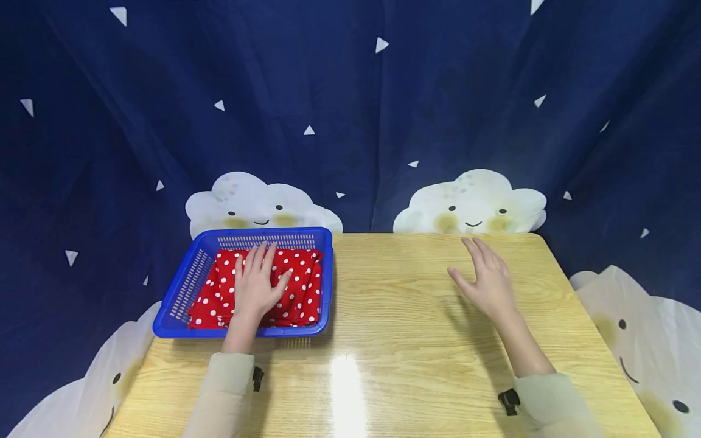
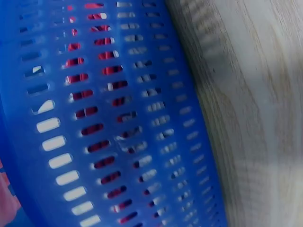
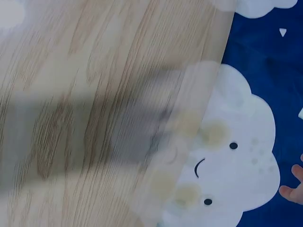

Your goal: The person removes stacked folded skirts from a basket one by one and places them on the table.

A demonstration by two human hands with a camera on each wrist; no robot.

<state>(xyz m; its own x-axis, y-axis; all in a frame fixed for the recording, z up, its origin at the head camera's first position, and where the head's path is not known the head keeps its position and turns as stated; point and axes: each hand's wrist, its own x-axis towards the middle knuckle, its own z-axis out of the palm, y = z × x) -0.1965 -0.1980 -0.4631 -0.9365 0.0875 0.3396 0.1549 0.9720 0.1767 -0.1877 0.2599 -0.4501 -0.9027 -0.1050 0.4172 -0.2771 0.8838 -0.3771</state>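
A red cloth with white dots [image 1: 301, 274] lies folded inside a blue plastic basket [image 1: 327, 292] on the left of the table. Over the cloth is my left hand [image 1: 255, 292], palm down with fingers extended and thumb out to the side, overlapping the fabric in the head view. The slotted basket wall [image 2: 109, 137] fills much of the left wrist view, with red fabric showing through its slots. My right hand [image 1: 489, 285] hovers over the right part of the table, fingers loosely extended and holding nothing. Its fingertips [image 3: 297, 187] just enter the right wrist view.
The light wood table [image 1: 394, 316] runs under both hands, with its back edge against a dark blue curtain [image 1: 350, 91]. White clouds with faces are printed along the curtain. A bright reflection lies on the tabletop near the front middle.
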